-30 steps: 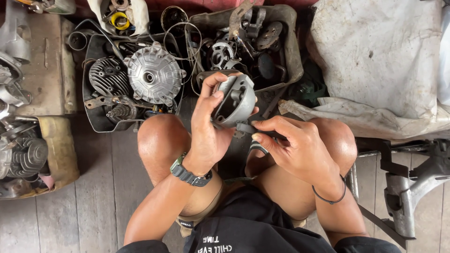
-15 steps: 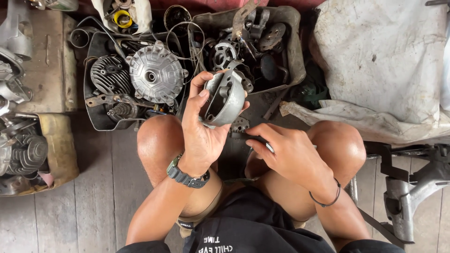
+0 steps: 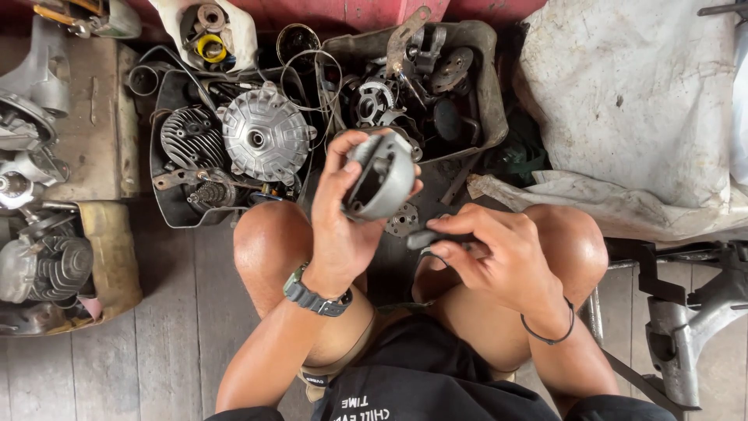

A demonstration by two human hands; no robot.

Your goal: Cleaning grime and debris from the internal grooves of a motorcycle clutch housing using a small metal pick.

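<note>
On the plank floor point(image 3: 171, 312), at its far edge, a black tray point(image 3: 160, 195) carries a finned hub point(image 3: 261, 140). The left hand point(image 3: 339, 234) clasps a round grey metal housing point(image 3: 380, 178) above the knees. The right hand point(image 3: 499, 253) pinches a dark tool point(image 3: 425, 238) just below it, not yet touching; the housing looks unfinished.

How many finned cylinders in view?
2: one finned cylinder in the black tray beside the round hub; another finned cylinder at far left. More may be buried under parts.
</note>
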